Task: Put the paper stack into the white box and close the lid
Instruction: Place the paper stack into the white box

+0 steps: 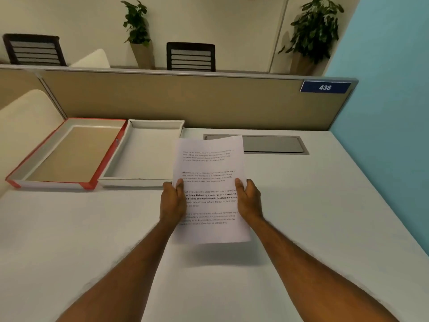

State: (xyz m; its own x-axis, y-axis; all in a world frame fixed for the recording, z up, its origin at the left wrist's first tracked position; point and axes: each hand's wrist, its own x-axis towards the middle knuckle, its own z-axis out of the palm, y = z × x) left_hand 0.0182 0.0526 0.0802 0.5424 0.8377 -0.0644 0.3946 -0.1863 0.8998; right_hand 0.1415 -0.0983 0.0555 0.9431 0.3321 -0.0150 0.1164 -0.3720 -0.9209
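The paper stack [210, 182], printed with blocks of black text, is held up above the desk [325, 205] near the middle of the view, its shadow on the surface just below its lower edge; the left hand [173, 201] grips the stack's left edge with the thumb closed over the front of the top sheet, and the right hand [248, 199] grips the right edge the same way, both hands closed on the paper at about mid-height; the upper part of the stack overlaps the near right corner of the white box [144, 156], which lies open on the desk at ten o'clock from the stack, nothing inside it; touching the box's left side, further toward nine o'clock, lies the lid [67, 154], turned inside up, red on its outer walls and tan within; at one o'clock from the stack a grey cable hatch [274, 145] is set flush in the desk; behind everything, at twelve o'clock, stands a tan partition [185, 101] bearing a blue plate marked 438 [325, 87] near its right end; beyond it are two dark chair backs and two potted plants.
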